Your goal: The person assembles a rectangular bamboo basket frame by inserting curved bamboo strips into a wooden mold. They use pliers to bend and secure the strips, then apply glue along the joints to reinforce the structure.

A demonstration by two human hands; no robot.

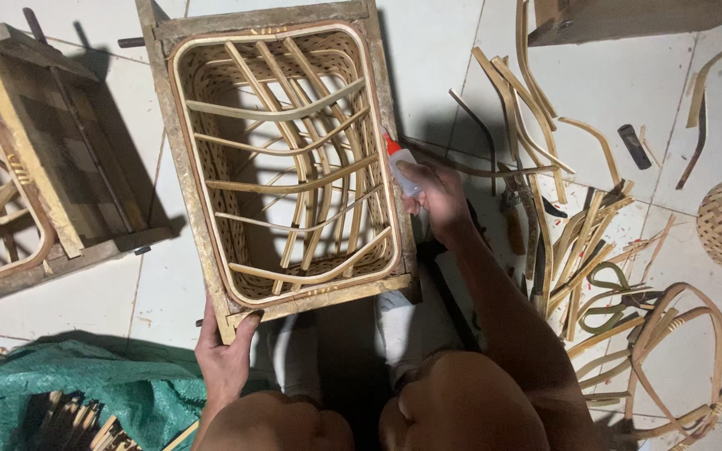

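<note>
a person sits on a white tiled floor (444,50) over a rectangular wooden frame (177,159) holding a woven bamboo basket (286,159) braced with bent strips. the left hand (226,355) clasps the frame's near left corner. the right hand (438,192) is closed around a small glue bottle (400,159) (red tip) at the frame's right edge. loose bamboo strips (545,134) lie scattered right; a second frame (52,159) sits left, a green sack (85,376) near left.

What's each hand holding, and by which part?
Right hand grips a small glue bottle by its body, red nozzle at the wooden frame's right rim. Left hand clasps that frame's near-left corner.
</note>
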